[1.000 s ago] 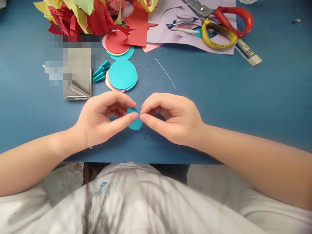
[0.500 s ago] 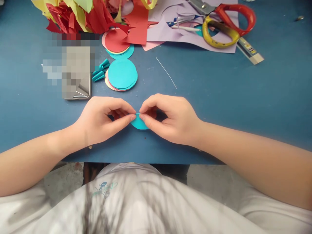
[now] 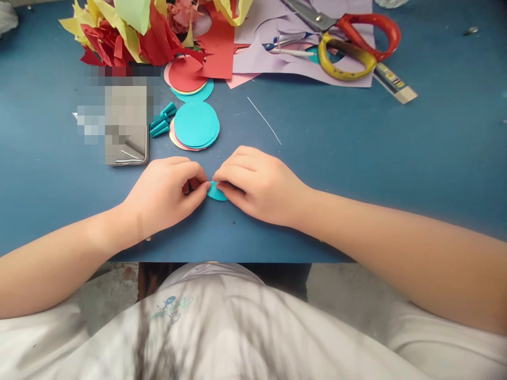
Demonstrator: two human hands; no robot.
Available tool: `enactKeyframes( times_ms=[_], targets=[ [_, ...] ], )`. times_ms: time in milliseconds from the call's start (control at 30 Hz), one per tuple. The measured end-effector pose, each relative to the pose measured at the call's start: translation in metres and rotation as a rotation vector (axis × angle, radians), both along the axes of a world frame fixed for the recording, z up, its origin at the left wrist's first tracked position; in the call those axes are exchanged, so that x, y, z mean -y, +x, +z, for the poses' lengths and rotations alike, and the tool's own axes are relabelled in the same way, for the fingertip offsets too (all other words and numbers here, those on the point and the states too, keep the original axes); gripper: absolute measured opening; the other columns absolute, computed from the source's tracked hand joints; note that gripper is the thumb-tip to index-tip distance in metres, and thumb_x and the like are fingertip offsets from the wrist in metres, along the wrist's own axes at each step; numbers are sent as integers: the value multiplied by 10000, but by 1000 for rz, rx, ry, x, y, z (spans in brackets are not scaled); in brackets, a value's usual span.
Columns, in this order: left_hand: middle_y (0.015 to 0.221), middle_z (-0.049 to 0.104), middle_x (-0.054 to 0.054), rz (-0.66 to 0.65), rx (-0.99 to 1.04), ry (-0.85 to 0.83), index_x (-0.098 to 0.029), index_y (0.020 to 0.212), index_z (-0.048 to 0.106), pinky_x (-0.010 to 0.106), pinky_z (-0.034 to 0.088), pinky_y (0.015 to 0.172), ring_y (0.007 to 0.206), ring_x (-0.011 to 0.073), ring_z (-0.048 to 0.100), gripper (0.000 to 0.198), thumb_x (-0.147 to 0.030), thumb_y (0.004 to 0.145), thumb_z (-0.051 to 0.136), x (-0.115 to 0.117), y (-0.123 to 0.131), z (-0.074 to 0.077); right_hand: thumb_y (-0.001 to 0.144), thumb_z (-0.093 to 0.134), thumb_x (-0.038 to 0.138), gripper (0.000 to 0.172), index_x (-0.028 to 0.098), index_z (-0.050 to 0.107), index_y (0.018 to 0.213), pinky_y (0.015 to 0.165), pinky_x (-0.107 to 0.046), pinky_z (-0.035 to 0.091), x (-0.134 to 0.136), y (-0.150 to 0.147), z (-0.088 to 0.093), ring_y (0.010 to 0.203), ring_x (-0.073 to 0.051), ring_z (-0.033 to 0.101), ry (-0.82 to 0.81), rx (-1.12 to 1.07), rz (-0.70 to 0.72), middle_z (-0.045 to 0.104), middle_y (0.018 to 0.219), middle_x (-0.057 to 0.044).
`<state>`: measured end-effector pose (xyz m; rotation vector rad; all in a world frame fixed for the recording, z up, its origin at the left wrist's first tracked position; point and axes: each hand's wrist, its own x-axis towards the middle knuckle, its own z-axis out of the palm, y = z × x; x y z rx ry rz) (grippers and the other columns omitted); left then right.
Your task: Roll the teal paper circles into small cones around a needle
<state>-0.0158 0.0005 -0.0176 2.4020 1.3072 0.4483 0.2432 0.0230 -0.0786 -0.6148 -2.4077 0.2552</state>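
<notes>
We see both hands meeting low over the blue desk [image 3: 356, 158], close to its near edge. Our left hand [image 3: 164, 192] is curled almost shut, thumb and forefinger pinched on the left end of a teal paper piece [image 3: 216, 193]. Our right hand [image 3: 257, 184] is curled the same way, its fingertips pressed on the right end of the piece and covering much of it. The teal paper piece lies between the two hands, flat or nearly flat on the desk, with only a small rounded edge showing below the fingertips. We cannot tell how it is folded under the fingers.

Just beyond the left hand's knuckles lies a stack of paper circles [image 3: 196, 125], teal on top, with a few small teal cones [image 3: 162, 120] touching its left side. To the left of those lies a grey flat object [image 3: 129, 148], partly blurred. Beyond the right hand a thin wire [image 3: 264, 120] lies slantwise on the desk. Far beyond both hands sits a heap of red and yellow scraps [image 3: 127, 29], a red circle [image 3: 186, 74], a lilac sheet [image 3: 277, 60], and scissors [image 3: 348, 37] with red and yellow handles lying on that sheet.
</notes>
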Motion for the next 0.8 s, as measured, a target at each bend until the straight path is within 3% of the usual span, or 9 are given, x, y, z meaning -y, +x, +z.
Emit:
enactKeyframes(
  times_ms=[367, 567, 700, 800],
  targets=[
    [825, 736, 30, -15, -115, -25, -205, 963, 762, 357, 559, 790, 764, 216, 699, 189, -254, 1111, 655, -3, -2, 0, 1238, 573, 149, 248, 213, 761, 1089, 856, -448, 621, 4, -2, 8, 970, -280, 649, -6, 44, -27, 825, 1055, -74],
    [815, 725, 23, -14, -102, -39, -206, 948, 738, 346, 550, 779, 744, 201, 682, 188, -273, 1104, 656, -4, -1, 0, 1156, 763, 255, 64, 198, 784, 1176, 912, -523, 644, 8, 1, 13, 1049, -330, 671, -93, 56, -32, 834, 1091, -99],
    [814, 720, 19, -9, -103, -52, -212, 953, 737, 346, 552, 778, 749, 206, 683, 196, -296, 1110, 655, -3, -2, 0, 1095, 919, 482, 401, 142, 812, 1277, 928, -556, 657, 8, 6, 17, 1085, -352, 693, -51, 116, 29, 837, 1224, -150],
    [817, 721, 21, -2, -109, -64, -212, 960, 746, 350, 559, 784, 756, 211, 691, 192, -287, 1113, 657, -3, -2, 0, 1131, 874, 496, 435, 119, 833, 1345, 900, -559, 657, 11, 12, 23, 1127, -366, 704, 10, 174, 69, 816, 1290, -177]
  ],
)
